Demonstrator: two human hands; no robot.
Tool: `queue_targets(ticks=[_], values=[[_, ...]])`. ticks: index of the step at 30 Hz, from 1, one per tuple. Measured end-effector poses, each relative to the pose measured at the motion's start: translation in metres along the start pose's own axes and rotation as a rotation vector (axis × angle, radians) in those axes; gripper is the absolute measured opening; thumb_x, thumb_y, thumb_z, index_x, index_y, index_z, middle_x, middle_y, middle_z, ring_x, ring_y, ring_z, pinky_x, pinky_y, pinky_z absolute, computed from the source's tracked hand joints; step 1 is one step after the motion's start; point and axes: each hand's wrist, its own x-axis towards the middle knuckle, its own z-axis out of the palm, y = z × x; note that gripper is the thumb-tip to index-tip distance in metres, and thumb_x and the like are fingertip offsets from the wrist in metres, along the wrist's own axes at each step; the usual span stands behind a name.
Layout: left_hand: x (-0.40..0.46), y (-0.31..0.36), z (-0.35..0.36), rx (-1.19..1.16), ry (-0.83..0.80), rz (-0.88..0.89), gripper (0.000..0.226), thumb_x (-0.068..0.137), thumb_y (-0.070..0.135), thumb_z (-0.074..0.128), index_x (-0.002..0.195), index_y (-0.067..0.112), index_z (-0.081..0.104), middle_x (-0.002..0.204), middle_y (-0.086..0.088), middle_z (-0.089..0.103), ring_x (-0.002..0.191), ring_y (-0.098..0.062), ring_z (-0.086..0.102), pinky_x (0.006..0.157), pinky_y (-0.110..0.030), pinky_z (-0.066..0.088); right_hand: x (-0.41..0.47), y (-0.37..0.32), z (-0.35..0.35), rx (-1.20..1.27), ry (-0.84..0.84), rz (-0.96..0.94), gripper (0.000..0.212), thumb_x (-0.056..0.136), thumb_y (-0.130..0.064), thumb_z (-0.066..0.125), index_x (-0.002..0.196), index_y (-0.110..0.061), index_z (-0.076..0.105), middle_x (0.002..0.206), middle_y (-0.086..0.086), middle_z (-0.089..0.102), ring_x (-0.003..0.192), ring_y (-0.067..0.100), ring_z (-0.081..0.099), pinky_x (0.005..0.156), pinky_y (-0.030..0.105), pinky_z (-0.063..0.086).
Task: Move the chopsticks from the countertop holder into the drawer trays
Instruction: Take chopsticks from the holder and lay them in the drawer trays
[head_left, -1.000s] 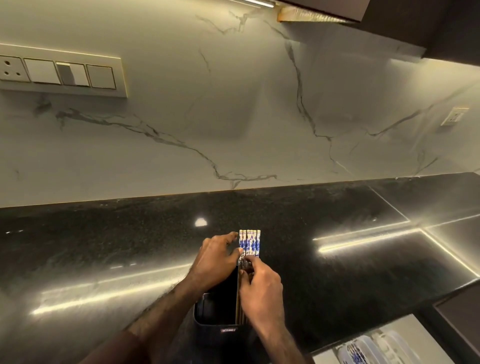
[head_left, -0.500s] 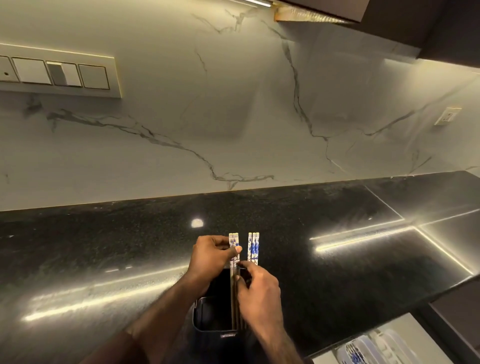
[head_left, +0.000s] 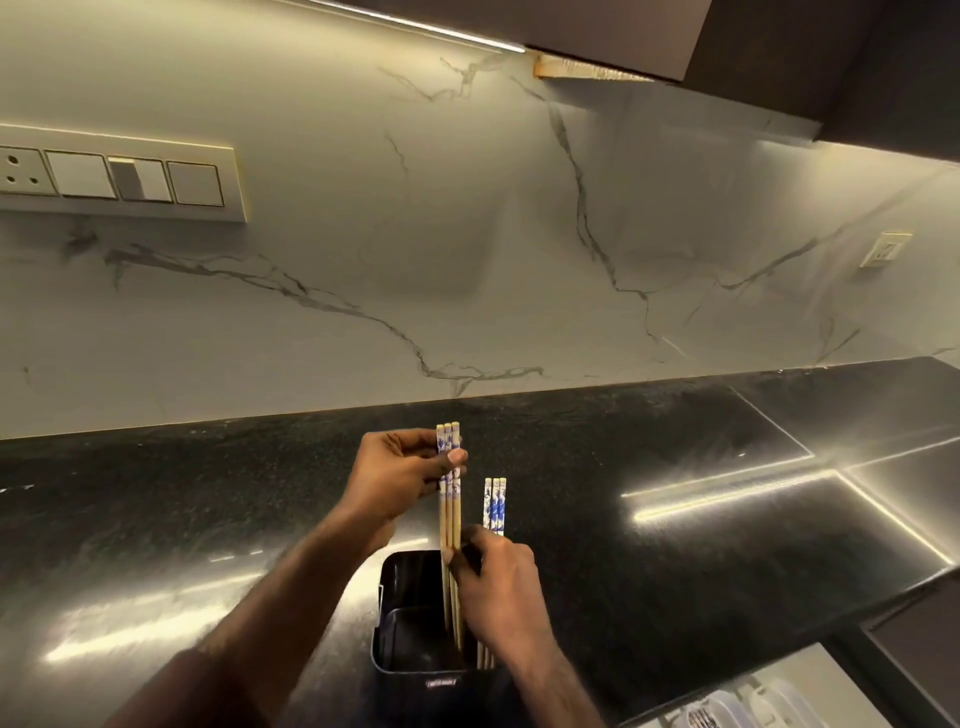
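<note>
A black rectangular holder (head_left: 395, 613) stands on the dark countertop near its front edge. My left hand (head_left: 400, 478) pinches three wooden chopsticks with blue-and-white tops (head_left: 450, 519), raised partway out of the holder, lower ends still inside it. My right hand (head_left: 498, 587) rests over the holder's right side, fingers closed around the three other chopsticks (head_left: 495, 506) that stand lower in it. The open drawer's white trays (head_left: 727, 709) show at the bottom right, with patterned chopstick ends inside.
The glossy black countertop (head_left: 675, 467) runs left and right, backed by a marble wall. A switch and socket panel (head_left: 119, 179) is on the wall at upper left, a small outlet (head_left: 885, 249) at right. Dark cabinets (head_left: 831, 62) hang above.
My left hand has split three chopsticks from the bundle and lifted them upward. The other three stay low in the holder by my right hand. The view has shifted slightly.
</note>
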Motion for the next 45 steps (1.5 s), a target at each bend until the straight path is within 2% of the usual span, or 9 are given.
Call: queue_targets(ticks=[5,8,13,17,23,28,36,41,45], values=[[-0.004,0.044,0.007,-0.045,-0.013,0.048,0.025,0.068,0.01,0.077,0.092,0.007,0.073,0.084,-0.011,0.077,0.077,-0.02,0.075,0.061,-0.027,0.059,0.001,0.001,-0.014,0.09,-0.109,-0.025,0.014,0.093,-0.033,0.061,0.101,-0.024,0.069,0.083,-0.009,0.069,0.072,-0.002,0.062,0.06,0.009,0.045],[-0.006,0.062,0.011,-0.065,-0.011,0.06,0.023,0.071,0.005,0.074,0.094,0.003,0.071,0.081,-0.009,0.077,0.073,-0.017,0.075,0.057,-0.025,0.058,-0.003,0.002,-0.021,0.26,-0.207,-0.014,0.014,0.094,-0.033,0.06,0.096,-0.022,0.069,0.086,-0.006,0.074,0.073,-0.003,0.064,0.07,0.019,0.053],[-0.017,0.08,0.011,-0.063,0.014,0.098,0.028,0.063,0.013,0.077,0.09,0.006,0.073,0.084,-0.011,0.077,0.075,-0.021,0.075,0.06,-0.028,0.059,-0.012,0.002,-0.031,0.624,-0.409,0.052,0.017,0.097,-0.027,0.057,0.106,-0.016,0.066,0.098,0.009,0.075,0.094,0.025,0.071,0.084,0.043,0.059],[-0.03,0.094,0.005,-0.083,0.021,0.124,0.029,0.061,0.015,0.077,0.088,0.008,0.074,0.087,-0.012,0.077,0.079,-0.023,0.075,0.061,-0.03,0.06,-0.021,-0.003,-0.036,0.762,-0.485,0.04,0.019,0.098,-0.019,0.056,0.109,-0.007,0.065,0.099,0.017,0.074,0.095,0.029,0.072,0.088,0.045,0.057],[-0.062,0.106,-0.004,-0.12,0.021,0.158,0.031,0.063,0.014,0.074,0.092,0.005,0.071,0.087,-0.012,0.077,0.078,-0.024,0.075,0.061,-0.03,0.06,-0.05,-0.021,-0.044,0.814,-0.509,0.008,0.02,0.095,-0.016,0.059,0.109,-0.004,0.066,0.098,0.02,0.073,0.093,0.031,0.071,0.088,0.05,0.057],[-0.095,0.109,-0.007,-0.137,-0.014,0.167,0.034,0.068,0.013,0.071,0.101,0.003,0.069,0.09,-0.012,0.077,0.08,-0.024,0.075,0.065,-0.032,0.061,-0.085,-0.032,-0.051,0.796,-0.488,0.015,0.018,0.094,-0.019,0.061,0.106,-0.007,0.068,0.095,0.016,0.074,0.088,0.025,0.072,0.078,0.043,0.06],[-0.153,0.09,-0.001,-0.131,-0.106,0.143,0.031,0.07,0.014,0.071,0.1,0.005,0.069,0.09,-0.011,0.077,0.081,-0.023,0.075,0.064,-0.029,0.06,-0.152,-0.019,-0.055,0.71,-0.397,0.037,0.017,0.094,-0.019,0.061,0.106,-0.011,0.069,0.094,0.013,0.075,0.09,0.025,0.073,0.075,0.038,0.061],[-0.193,0.067,0.03,-0.108,-0.142,0.085,0.016,0.082,0.006,0.067,0.097,0.005,0.07,0.091,-0.013,0.077,0.084,-0.023,0.075,0.066,-0.03,0.061,-0.211,0.006,-0.067,0.663,-0.32,0.086,0.015,0.094,-0.023,0.062,0.101,-0.013,0.07,0.09,0.01,0.076,0.086,0.025,0.074,0.072,0.036,0.061],[-0.228,0.057,0.075,-0.101,-0.216,0.087,0.028,0.072,0.012,0.07,0.1,0.006,0.07,0.091,-0.011,0.077,0.084,-0.023,0.075,0.065,-0.028,0.06,-0.256,0.032,-0.099,0.62,-0.233,0.132,0.015,0.095,-0.021,0.061,0.1,-0.011,0.07,0.088,0.01,0.076,0.083,0.024,0.074,0.073,0.038,0.062]])
